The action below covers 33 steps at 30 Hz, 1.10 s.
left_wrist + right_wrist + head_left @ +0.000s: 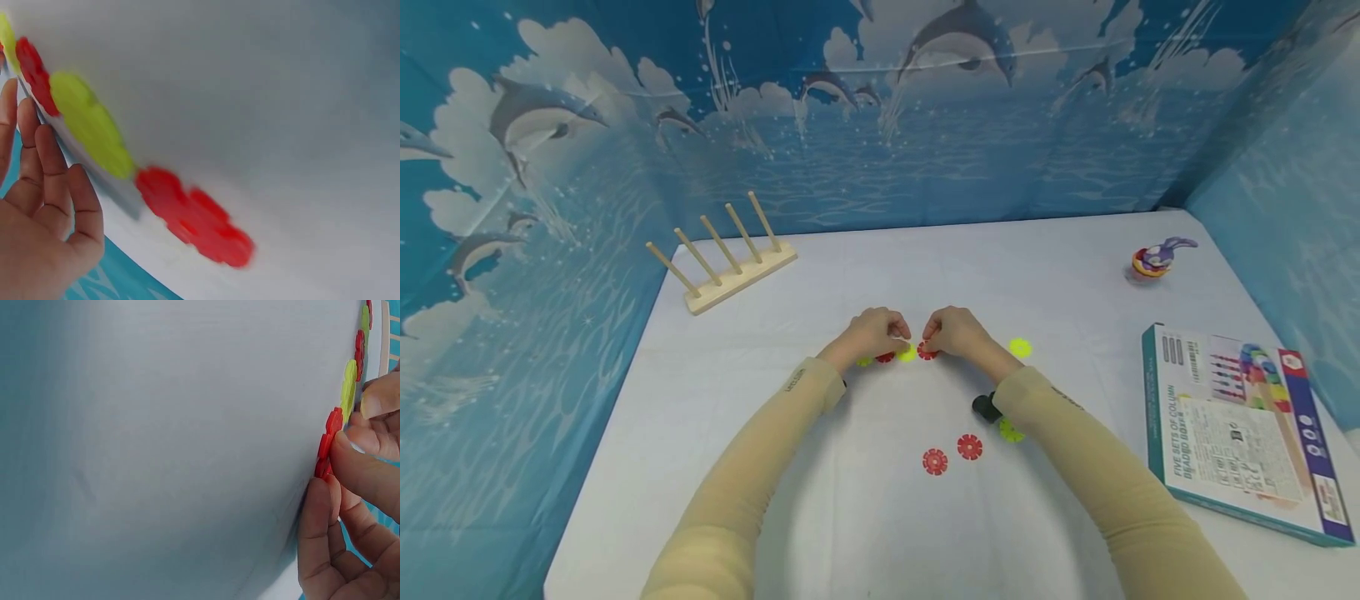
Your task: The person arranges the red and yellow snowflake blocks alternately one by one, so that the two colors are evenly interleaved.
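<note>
My right hand (958, 333) pinches a red snowflake disc (330, 434) between thumb and forefinger, at the right end of a row of notched plastic discs. At its neighbour, a yellow snowflake disc (349, 387), my left hand (871, 333) has its thumb and a fingertip on the edge. Its other fingers (53, 162) curve loosely beside the row. Leftward the row continues with a red disc (37, 75), a yellow disc (90, 125) and another red disc (194, 215). The left hand covers part of it in the head view.
Loose on the white table (865, 517) lie two red discs (970, 447) and two yellow discs (1020, 347), one partly under the right forearm. A wooden peg rack (741, 279) stands back left. Right are a boxed bead set (1240, 433) and a small purple toy (1156, 258).
</note>
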Available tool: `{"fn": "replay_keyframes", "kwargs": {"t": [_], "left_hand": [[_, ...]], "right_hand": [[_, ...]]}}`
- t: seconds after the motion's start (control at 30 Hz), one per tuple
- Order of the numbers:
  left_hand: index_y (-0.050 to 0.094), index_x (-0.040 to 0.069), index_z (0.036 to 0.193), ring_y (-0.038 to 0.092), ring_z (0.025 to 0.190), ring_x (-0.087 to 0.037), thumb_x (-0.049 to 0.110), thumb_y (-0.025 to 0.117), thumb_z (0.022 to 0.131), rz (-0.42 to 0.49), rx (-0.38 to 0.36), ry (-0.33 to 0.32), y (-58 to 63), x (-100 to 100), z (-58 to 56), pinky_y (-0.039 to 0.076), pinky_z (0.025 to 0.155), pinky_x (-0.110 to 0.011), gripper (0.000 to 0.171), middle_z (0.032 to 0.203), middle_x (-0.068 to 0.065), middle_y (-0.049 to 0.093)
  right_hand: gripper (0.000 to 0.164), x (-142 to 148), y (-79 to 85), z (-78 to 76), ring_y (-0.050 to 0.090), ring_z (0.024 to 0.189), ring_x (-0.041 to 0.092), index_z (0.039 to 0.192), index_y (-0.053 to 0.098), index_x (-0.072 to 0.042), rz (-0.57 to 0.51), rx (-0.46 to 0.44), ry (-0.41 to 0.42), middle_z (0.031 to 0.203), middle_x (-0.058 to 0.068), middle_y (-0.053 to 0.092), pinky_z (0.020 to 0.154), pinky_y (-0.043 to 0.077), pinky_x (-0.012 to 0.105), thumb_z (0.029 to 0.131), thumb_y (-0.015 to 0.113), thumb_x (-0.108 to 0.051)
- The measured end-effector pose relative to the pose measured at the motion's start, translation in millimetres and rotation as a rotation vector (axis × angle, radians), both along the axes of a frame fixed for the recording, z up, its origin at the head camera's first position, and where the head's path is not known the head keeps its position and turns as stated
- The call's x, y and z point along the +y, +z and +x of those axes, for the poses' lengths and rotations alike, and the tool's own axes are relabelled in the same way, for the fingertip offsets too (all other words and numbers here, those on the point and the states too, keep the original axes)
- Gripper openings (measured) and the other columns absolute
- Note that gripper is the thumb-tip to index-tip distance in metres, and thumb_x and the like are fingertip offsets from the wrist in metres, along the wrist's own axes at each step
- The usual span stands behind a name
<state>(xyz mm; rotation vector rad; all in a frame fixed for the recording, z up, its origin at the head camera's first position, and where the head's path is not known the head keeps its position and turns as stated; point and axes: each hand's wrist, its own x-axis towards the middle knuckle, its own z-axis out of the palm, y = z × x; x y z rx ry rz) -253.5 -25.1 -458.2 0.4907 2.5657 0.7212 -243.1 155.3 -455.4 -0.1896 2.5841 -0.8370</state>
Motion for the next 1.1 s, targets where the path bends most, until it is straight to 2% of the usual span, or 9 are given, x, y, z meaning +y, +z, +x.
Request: {"fn": "replay_keyframes", "kwargs": {"t": [0.2, 0.33, 0.47, 0.6, 0.73, 0.93, 1.1], "left_hand": [[0.072, 0.013, 0.103, 0.061, 0.105, -0.021, 0.022, 0.074, 0.088, 0.015, -0.001, -0.043, -3.1, 11, -1.6, 0.042, 0.099, -0.048, 0.017, 0.108, -0.002, 0.072], [0.072, 0.014, 0.102, 0.06, 0.104, -0.018, 0.023, 0.075, 0.088, -0.01, 0.018, -0.048, -5.8, 16, -1.5, 0.042, 0.098, -0.047, 0.017, 0.108, 0.0, 0.071], [0.071, 0.015, 0.102, 0.059, 0.095, -0.016, 0.023, 0.075, 0.088, -0.028, 0.024, -0.027, -7.1, 19, -0.8, 0.043, 0.093, -0.042, 0.016, 0.106, 0.0, 0.071], [0.071, 0.015, 0.101, 0.058, 0.084, -0.014, 0.023, 0.076, 0.087, -0.01, 0.001, 0.008, -9.4, 21, -0.7, 0.044, 0.084, -0.035, 0.016, 0.104, 0.001, 0.07], [0.071, 0.016, 0.1, 0.057, 0.08, -0.013, 0.022, 0.076, 0.086, 0.013, -0.017, 0.035, -10.5, 21, -1.4, 0.043, 0.078, -0.031, 0.016, 0.102, 0.002, 0.07], [0.071, 0.016, 0.1, 0.057, 0.083, -0.013, 0.021, 0.077, 0.085, 0.007, -0.019, 0.038, -8.9, 21, -1.0, 0.043, 0.087, -0.037, 0.016, 0.1, 0.002, 0.07], [0.072, 0.017, 0.1, 0.057, 0.088, -0.014, 0.021, 0.076, 0.086, -0.014, -0.029, 0.047, -7.6, 22, 0.1, 0.041, 0.095, -0.041, 0.016, 0.1, 0.002, 0.069]], "right_hand": [[0.015, 2, -0.7, -0.1, 0.054, 0.075, 0.018, 0.096, 0.064, -0.002, -0.01, 0.001, -0.001, 0.088, 0.009, 0.064, 0.064, 0.042, 0.024, 0.084, 0.07, -0.008], [0.015, 3, -1.0, -1.4, 0.054, 0.076, 0.019, 0.097, 0.064, -0.002, -0.011, 0.004, -0.008, 0.086, 0.009, 0.064, 0.064, 0.042, 0.024, 0.084, 0.069, -0.007], [0.015, 2, 0.1, -1.0, 0.054, 0.078, 0.02, 0.097, 0.064, -0.002, -0.004, 0.004, -0.014, 0.087, 0.009, 0.064, 0.065, 0.042, 0.025, 0.084, 0.068, -0.007], [0.014, 3, 1.3, 0.3, 0.054, 0.079, 0.02, 0.098, 0.064, -0.002, -0.006, -0.002, -0.022, 0.089, 0.01, 0.064, 0.065, 0.042, 0.025, 0.085, 0.067, -0.007], [0.016, 5, 3.6, 1.0, 0.055, 0.081, 0.02, 0.1, 0.064, -0.002, -0.034, -0.02, -0.02, 0.092, 0.01, 0.065, 0.068, 0.044, 0.026, 0.086, 0.068, -0.009], [0.025, 16, 7.5, 2.0, 0.059, 0.091, 0.021, 0.111, 0.065, -0.004, -0.083, -0.063, 0.0, 0.105, 0.011, 0.066, 0.078, 0.048, 0.03, 0.091, 0.068, -0.018], [0.029, 34, 11.1, 5.1, 0.061, 0.093, 0.023, 0.115, 0.065, -0.004, -0.103, -0.044, 0.009, 0.106, 0.011, 0.066, 0.081, 0.05, 0.033, 0.091, 0.068, -0.02]]}}
